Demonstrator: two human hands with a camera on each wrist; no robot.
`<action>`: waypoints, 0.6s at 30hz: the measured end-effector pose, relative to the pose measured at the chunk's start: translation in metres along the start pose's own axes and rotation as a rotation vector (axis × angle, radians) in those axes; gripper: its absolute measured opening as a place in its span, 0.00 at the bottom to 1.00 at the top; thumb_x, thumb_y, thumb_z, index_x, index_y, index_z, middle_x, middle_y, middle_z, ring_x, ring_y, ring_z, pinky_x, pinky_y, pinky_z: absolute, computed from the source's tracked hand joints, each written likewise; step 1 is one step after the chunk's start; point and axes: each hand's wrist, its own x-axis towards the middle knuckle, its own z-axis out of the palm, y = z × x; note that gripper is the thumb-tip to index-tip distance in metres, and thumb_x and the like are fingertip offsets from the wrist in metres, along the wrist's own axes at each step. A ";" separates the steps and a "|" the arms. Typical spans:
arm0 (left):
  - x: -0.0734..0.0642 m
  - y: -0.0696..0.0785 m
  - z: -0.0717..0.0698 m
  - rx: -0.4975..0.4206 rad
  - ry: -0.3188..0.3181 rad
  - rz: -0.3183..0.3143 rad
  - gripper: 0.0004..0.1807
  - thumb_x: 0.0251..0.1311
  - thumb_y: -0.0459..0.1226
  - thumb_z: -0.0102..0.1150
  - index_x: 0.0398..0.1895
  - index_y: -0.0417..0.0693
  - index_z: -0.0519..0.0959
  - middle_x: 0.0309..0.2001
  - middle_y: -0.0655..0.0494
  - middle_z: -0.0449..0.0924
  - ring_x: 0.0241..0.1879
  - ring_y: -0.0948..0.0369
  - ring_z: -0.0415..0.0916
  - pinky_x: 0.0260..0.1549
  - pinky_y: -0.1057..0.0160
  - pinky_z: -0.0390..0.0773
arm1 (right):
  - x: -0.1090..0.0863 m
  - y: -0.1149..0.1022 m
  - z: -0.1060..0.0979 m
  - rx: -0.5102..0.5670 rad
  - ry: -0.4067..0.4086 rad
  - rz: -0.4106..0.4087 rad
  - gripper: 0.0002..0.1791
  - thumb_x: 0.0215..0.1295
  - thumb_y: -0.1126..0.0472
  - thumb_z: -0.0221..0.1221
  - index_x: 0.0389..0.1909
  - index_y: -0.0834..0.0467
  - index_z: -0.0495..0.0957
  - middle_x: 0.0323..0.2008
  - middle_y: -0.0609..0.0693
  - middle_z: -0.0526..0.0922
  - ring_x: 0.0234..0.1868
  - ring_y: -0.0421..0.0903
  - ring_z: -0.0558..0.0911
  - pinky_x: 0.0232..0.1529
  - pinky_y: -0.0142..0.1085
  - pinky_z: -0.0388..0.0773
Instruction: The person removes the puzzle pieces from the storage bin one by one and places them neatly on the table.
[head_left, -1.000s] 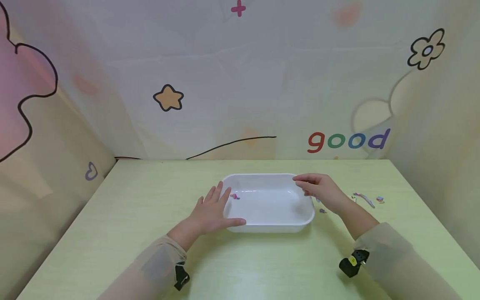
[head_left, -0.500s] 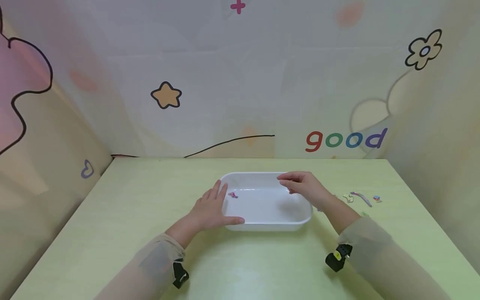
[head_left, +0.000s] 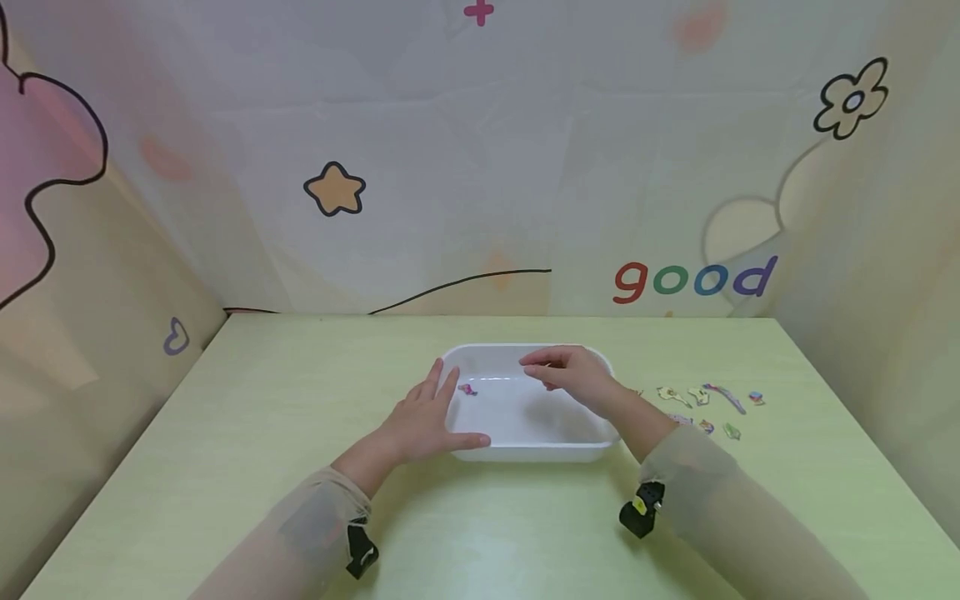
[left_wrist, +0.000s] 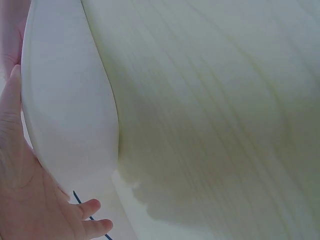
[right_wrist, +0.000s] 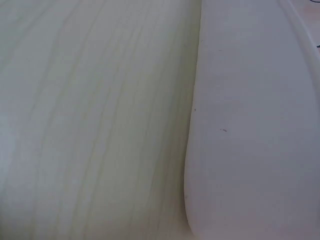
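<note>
A white rectangular tray (head_left: 540,452) stands on the table in the head view. My left hand (head_left: 423,421) rests spread at its left end, thumb along the front rim and straight fingers at the left rim; in the left wrist view this hand (left_wrist: 35,200) lies against the tray wall (left_wrist: 70,100). Above the tray's inside, my right hand (head_left: 581,377) holds thumb and fingertips close together; whether something small sits between them is too small to see. One small pink and purple piece (head_left: 468,389) lies in the tray's left part. The right wrist view catches only the tray wall (right_wrist: 250,125) and tabletop.
To the right of the tray lie several small flat colourful pieces, among them a long purple strip (head_left: 725,398), a green piece (head_left: 731,431), a pale piece (head_left: 672,396) and a multicoloured one (head_left: 757,398). A printed cloth (head_left: 480,183) hangs behind the table (head_left: 300,375).
My right hand has moved left from the tray's right rim to above its middle, uncovering more of the pieces on the right. The left hand keeps its place on the tray.
</note>
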 end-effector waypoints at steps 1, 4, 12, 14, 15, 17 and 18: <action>0.000 0.000 0.000 0.000 -0.001 0.000 0.61 0.42 0.70 0.57 0.74 0.50 0.44 0.74 0.47 0.31 0.68 0.41 0.48 0.60 0.40 0.55 | 0.002 0.000 0.001 -0.012 0.002 0.003 0.20 0.62 0.53 0.60 0.52 0.57 0.78 0.46 0.57 0.80 0.42 0.58 0.76 0.48 0.47 0.74; 0.001 0.001 -0.001 -0.002 -0.002 0.003 0.61 0.42 0.70 0.57 0.74 0.50 0.44 0.74 0.47 0.31 0.68 0.41 0.47 0.60 0.40 0.55 | 0.006 0.001 0.005 -0.019 0.001 0.003 0.20 0.62 0.53 0.61 0.52 0.57 0.79 0.46 0.55 0.81 0.42 0.57 0.76 0.47 0.44 0.75; 0.003 0.000 0.000 -0.006 -0.014 -0.006 0.61 0.42 0.71 0.56 0.74 0.52 0.42 0.74 0.48 0.29 0.68 0.41 0.46 0.61 0.41 0.54 | 0.014 -0.004 0.013 0.013 -0.014 -0.039 0.19 0.63 0.56 0.59 0.52 0.60 0.78 0.45 0.58 0.81 0.40 0.57 0.75 0.46 0.42 0.75; 0.002 -0.001 0.001 -0.011 -0.013 -0.009 0.61 0.43 0.70 0.56 0.74 0.52 0.42 0.74 0.48 0.29 0.68 0.41 0.45 0.61 0.41 0.54 | 0.017 -0.005 0.016 0.015 -0.016 -0.045 0.18 0.63 0.57 0.59 0.52 0.60 0.78 0.45 0.58 0.81 0.40 0.58 0.75 0.45 0.41 0.75; 0.002 -0.001 0.001 -0.012 -0.012 -0.008 0.60 0.43 0.70 0.56 0.74 0.52 0.42 0.74 0.48 0.28 0.69 0.42 0.45 0.61 0.41 0.54 | 0.019 -0.006 0.017 0.012 -0.015 -0.045 0.18 0.64 0.57 0.59 0.52 0.60 0.78 0.45 0.59 0.81 0.40 0.57 0.75 0.45 0.41 0.75; 0.001 -0.002 0.001 -0.015 -0.008 0.000 0.60 0.43 0.70 0.56 0.74 0.52 0.43 0.74 0.48 0.28 0.68 0.42 0.46 0.60 0.40 0.54 | 0.022 -0.006 0.020 0.012 -0.017 -0.042 0.18 0.63 0.57 0.59 0.52 0.59 0.78 0.45 0.58 0.81 0.40 0.57 0.75 0.45 0.40 0.75; 0.000 -0.002 0.001 -0.015 -0.006 0.005 0.60 0.43 0.70 0.56 0.74 0.52 0.43 0.74 0.48 0.29 0.68 0.41 0.46 0.60 0.40 0.55 | 0.024 -0.007 0.021 0.009 -0.017 -0.039 0.18 0.63 0.57 0.59 0.52 0.58 0.79 0.45 0.57 0.81 0.40 0.56 0.76 0.44 0.39 0.75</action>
